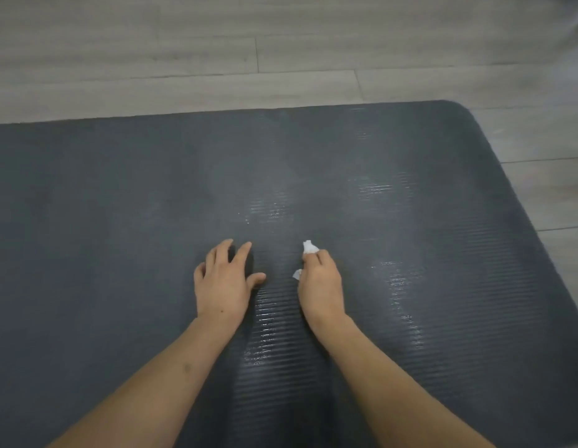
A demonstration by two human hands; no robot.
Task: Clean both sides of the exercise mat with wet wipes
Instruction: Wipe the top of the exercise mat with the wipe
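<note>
Exercise mat (pixel 119 195), dark grey and ribbed, lies flat on the wood-plank floor (pixel 216 43), its far edge and rounded right corner in view. Shiny wet streaks run across the ribs in the middle and to the right, while the left part looks dull and probably dry.

The right hand (pixel 318 279) is curled round a small crumpled wet wipe (pixel 308 248), white tufts showing past the fingertips and beside the thumb, and presses it on the mat. The left hand (pixel 224 279) holds nothing; its fingers are spread and rest flat on the mat just beside the right one, likely bracing it.

Risks from here, as I judge them:
- The wipe is bunched into a small wad, so each stroke covers a narrow band and strips between the streaks may be missed.
- It may already be drying or fraying, which could leave lint in the ribs.
- The left palm sits on a spot that may be freshly wiped and could mark it again.
- The dull left portion looks undone, and the underside is not yet visible, so the turnover seems to lie ahead.
</note>
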